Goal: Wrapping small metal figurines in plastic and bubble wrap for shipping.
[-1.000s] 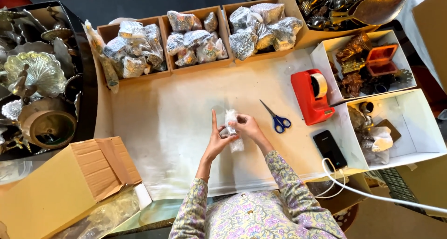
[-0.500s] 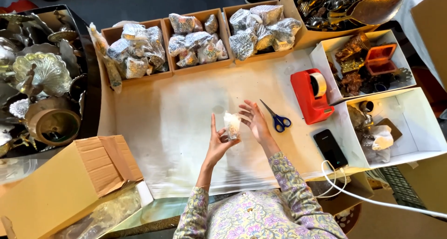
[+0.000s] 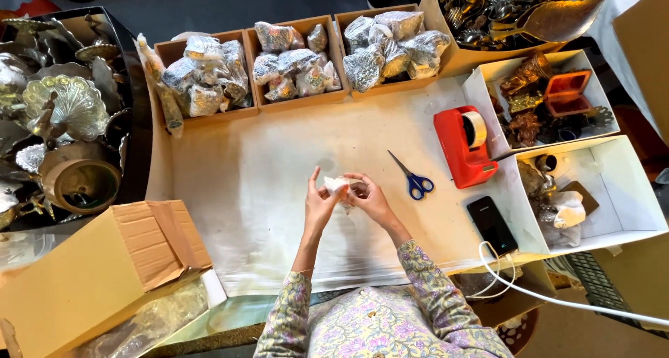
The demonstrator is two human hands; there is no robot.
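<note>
A small object wrapped in clear plastic [image 3: 339, 188] is held above the white-covered table [image 3: 244, 191], between both hands. My left hand [image 3: 319, 203] grips its left side, index finger raised. My right hand [image 3: 368, 197] pinches the wrap from the right. Blue-handled scissors [image 3: 414, 179] lie just right of my right hand. A red tape dispenser [image 3: 463, 146] stands beyond the scissors.
Three cardboard trays of plastic-wrapped pieces [image 3: 293, 65] line the far edge. Brass items [image 3: 56, 121] crowd a dark tray at left. An open cardboard box [image 3: 97, 274] sits at near left. White boxes [image 3: 592, 191] with brass pieces stand at right, beside a black phone [image 3: 492, 224] and a white cable.
Half a second ago my right hand was open and off the wrapped object; now it is back on it, and both hands have lowered slightly toward me.
</note>
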